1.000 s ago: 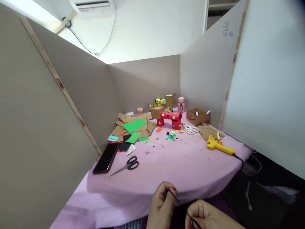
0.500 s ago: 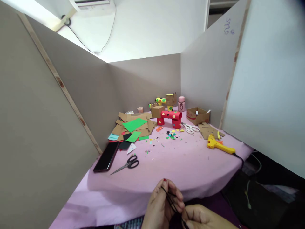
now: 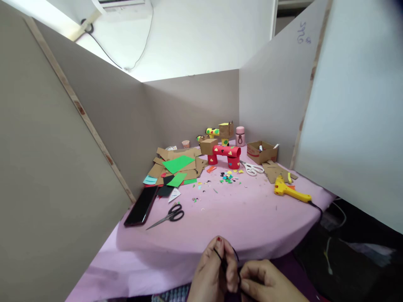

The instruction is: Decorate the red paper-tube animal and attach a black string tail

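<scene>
At the table's near edge, my left hand (image 3: 215,268) is closed on a thin black cord (image 3: 223,263), pinched between thumb and fingers. Close beside it on the right, my right hand (image 3: 266,280) also pinches the cord, which runs between the two hands. Part of the cord loops out past the left fingertips; its ends are hidden. Beyond the hands lie black-handled scissors (image 3: 171,216). Farther back stands a red paper-tube figure (image 3: 225,152) with a cardboard box head (image 3: 209,147) and heart stickers.
A phone (image 3: 141,206) lies left, by green paper (image 3: 178,164) and cardboard scraps (image 3: 157,171). A yellow glue gun (image 3: 291,192) rests right, its cord off the edge. White scissors (image 3: 252,168), paper bits (image 3: 227,178), an open box (image 3: 262,152) and a pink flask (image 3: 240,136) stand farther back.
The cord has shifted, and a loop now sticks out to the right of my left fingertips. My left fingers have curled in more, and my right hand has risen slightly.
</scene>
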`<control>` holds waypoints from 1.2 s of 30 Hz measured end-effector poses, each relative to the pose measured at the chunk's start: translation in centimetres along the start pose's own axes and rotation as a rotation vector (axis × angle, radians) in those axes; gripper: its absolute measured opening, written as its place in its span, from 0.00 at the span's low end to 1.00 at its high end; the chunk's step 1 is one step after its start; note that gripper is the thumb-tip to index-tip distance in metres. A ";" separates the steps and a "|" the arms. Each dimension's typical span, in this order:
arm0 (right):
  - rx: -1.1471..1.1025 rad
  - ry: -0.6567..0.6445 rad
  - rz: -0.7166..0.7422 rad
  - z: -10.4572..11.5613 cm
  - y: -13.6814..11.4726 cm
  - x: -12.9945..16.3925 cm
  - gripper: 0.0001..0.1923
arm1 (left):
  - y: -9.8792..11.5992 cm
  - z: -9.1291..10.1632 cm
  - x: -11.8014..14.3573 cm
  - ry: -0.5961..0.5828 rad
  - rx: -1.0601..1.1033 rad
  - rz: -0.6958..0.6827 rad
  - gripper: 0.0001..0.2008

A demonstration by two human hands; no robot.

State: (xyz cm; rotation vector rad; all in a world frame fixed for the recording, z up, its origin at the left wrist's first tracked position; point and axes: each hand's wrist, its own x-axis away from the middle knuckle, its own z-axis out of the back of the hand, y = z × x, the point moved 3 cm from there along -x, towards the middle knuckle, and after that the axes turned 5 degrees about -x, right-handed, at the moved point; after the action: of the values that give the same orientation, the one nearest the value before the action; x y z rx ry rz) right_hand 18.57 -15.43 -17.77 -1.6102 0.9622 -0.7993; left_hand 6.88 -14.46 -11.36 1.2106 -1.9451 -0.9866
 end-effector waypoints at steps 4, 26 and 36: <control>0.013 0.123 0.142 0.4 -0.8 -0.2 0.23 | -0.2 0.9 0.1 0.069 -0.034 0.053 0.25; -0.182 0.774 -0.004 13.4 3.1 8.1 0.22 | 8.6 5.8 3.3 0.490 0.239 -0.330 0.11; 0.548 0.111 0.142 3.3 -1.7 2.2 0.16 | 6.3 -1.6 2.0 0.152 0.102 -0.166 0.13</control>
State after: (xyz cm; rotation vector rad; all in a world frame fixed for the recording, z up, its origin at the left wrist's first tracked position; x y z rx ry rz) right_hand 22.72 -15.71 -16.77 -1.0234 0.8310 -0.9613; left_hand 4.64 -14.89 -4.90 1.4807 -1.8177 -0.8577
